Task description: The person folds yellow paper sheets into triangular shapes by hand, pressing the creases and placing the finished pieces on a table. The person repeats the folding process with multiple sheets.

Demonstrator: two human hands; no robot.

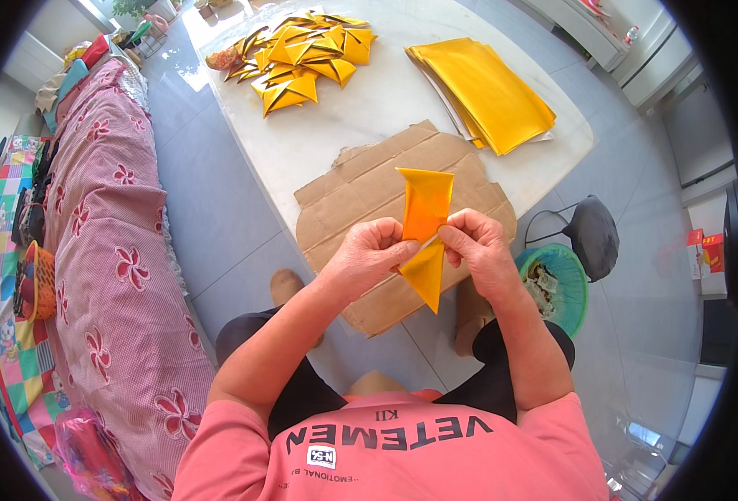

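Note:
A partly folded sheet of gold paper point(427, 200) is held up between both hands, over a piece of brown cardboard point(344, 200) that juts past the table's near edge. My left hand point(371, 257) pinches its left side at the middle, thumb on top. My right hand point(475, 244) pinches the right side at the same height. One wide flap of the paper points away from me, and a pointed flap hangs toward me; a pale strip shows between them. The fingertips under the paper are partly hidden.
On the white table point(361, 100) lie a heap of folded gold paper pieces point(298, 54) at the far left and a stack of flat gold sheets point(486, 92) at the right. A green bin point(565, 292) and a dark stool point(593, 238) stand right; a cloth-covered sofa point(123, 267) runs along the left.

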